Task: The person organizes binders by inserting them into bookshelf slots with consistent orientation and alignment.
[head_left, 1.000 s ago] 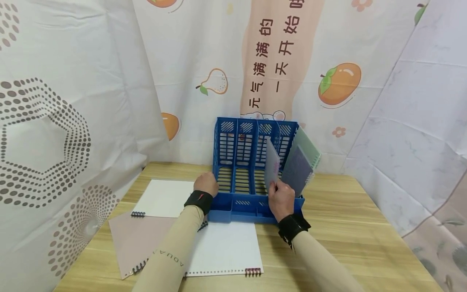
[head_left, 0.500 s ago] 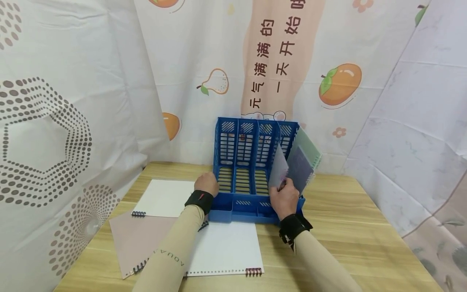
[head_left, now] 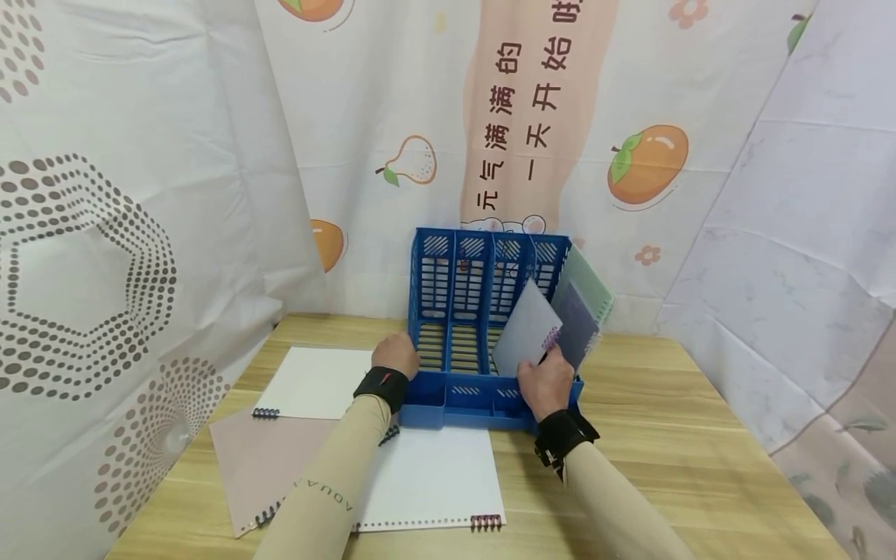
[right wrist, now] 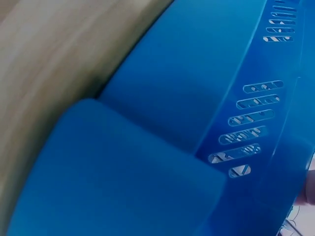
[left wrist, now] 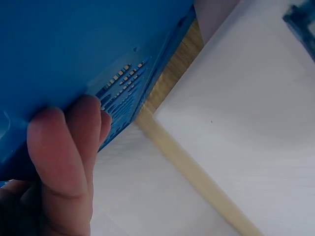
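your left hand [head_left: 395, 355] grips the blue rack [head_left: 423, 414] at its front left corner, fingers [left wrist: 56, 152] curled against the side wall. your right hand [head_left: 545, 383] pinches the pale notebook [head_left: 523, 327] near its pink binding, fingers closed on it; it stands tilted inside the rack's right half, just left of the purple notebook [head_left: 574, 330] and green notebook [head_left: 586, 280]. a white notebook [head_left: 318, 381] lies on the worktop [head_left: 672, 420].
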A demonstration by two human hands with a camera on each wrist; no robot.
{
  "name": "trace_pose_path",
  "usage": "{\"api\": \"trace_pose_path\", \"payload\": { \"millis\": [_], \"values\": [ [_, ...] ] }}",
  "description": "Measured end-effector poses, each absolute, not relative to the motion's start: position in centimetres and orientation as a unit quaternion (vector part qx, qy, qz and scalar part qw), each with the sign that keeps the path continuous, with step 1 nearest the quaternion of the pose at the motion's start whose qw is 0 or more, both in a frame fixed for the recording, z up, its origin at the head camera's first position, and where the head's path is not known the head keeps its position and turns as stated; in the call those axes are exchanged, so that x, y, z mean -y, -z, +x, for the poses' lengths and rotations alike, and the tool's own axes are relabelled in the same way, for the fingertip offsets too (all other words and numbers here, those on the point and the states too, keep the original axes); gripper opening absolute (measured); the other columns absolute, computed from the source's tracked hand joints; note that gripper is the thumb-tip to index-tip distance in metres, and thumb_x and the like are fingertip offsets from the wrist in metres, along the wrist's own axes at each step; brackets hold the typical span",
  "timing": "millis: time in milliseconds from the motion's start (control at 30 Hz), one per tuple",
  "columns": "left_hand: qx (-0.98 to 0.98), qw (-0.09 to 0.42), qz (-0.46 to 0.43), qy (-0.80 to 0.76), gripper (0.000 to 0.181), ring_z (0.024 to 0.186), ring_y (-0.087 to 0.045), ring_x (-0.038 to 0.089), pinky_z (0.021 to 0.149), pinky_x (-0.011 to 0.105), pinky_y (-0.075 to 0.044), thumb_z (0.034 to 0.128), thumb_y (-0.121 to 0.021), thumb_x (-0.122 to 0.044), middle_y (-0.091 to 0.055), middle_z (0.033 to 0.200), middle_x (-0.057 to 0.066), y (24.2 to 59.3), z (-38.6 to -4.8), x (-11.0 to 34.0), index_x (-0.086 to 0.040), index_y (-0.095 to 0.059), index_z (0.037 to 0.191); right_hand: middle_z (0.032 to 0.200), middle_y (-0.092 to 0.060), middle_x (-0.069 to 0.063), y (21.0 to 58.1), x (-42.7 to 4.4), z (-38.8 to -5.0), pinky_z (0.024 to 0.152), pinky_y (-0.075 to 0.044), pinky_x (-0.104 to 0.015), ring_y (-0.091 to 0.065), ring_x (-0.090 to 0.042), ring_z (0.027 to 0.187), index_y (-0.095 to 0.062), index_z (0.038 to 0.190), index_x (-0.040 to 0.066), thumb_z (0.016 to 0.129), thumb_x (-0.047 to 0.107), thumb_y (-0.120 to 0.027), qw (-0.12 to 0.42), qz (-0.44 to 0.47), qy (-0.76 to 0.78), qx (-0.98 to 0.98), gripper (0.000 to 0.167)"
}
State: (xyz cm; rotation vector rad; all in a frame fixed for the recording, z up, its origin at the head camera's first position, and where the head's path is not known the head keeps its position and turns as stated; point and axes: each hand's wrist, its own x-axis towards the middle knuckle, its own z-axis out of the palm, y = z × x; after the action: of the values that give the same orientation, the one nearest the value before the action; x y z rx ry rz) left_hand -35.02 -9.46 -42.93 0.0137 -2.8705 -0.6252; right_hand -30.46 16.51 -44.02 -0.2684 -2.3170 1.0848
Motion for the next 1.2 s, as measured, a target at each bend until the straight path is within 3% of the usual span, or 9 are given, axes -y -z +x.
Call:
{"api": "trace_pose_path", "payload": {
  "millis": [333,600,833,1200],
  "values": [
    [0.973,0.091,0.012,0.211,0.015,0.069,-0.065,0.025,0.063,0.042,-0.057,0.0921,-0.073,-0.014,-0.069,0.080,0.012,42.6,-34.9,9.4,-0.001,-0.072,0.086,0.115,-0.064,-0.034,43.9,-16.9,-29.9,0.084,-0.054,-0.059,-0.066,-0.050,0.101,-0.050,0.130,-0.010,0.086,0.010,-0.072,0.289,-0.096,-0.431,0.849,0.053],
    [0.973,0.084,0.012,0.217,0.014,0.072,-0.066,0.026,0.066,0.043,-0.057,0.0928,-0.072,-0.013,-0.070,0.083,0.013,42.3,-34.6,9.4,0.000,-0.072,0.088,0.113,-0.064,-0.028,43.6,-17.0,-29.2,0.086,-0.050,-0.053,-0.063,-0.041,0.099,-0.049,0.133,-0.007,0.084,0.007,-0.075,0.317,-0.084,-0.421,0.846,0.057],
    [0.966,0.090,0.017,0.244,0.013,0.067,-0.063,0.025,0.061,0.043,-0.054,0.0923,-0.069,-0.011,-0.064,0.074,0.009,42.8,-34.5,9.6,-0.003,-0.068,0.082,0.114,-0.062,-0.022,43.1,-16.8,-27.6,0.087,-0.047,-0.048,-0.057,-0.035,0.098,-0.047,0.140,-0.003,0.084,0.007,-0.077,0.334,-0.068,-0.438,0.832,0.064],
    [0.966,0.085,0.014,0.242,0.021,0.063,-0.060,0.023,0.057,0.038,-0.051,0.0952,-0.065,-0.011,-0.061,0.070,0.007,42.7,-34.5,9.7,-0.005,-0.065,0.075,0.143,-0.042,-0.026,43.0,-16.1,-25.9,0.108,-0.039,-0.058,-0.044,-0.040,0.128,-0.032,0.151,-0.004,0.081,0.006,-0.081,0.411,-0.039,-0.425,0.806,0.086]
  ]
}}
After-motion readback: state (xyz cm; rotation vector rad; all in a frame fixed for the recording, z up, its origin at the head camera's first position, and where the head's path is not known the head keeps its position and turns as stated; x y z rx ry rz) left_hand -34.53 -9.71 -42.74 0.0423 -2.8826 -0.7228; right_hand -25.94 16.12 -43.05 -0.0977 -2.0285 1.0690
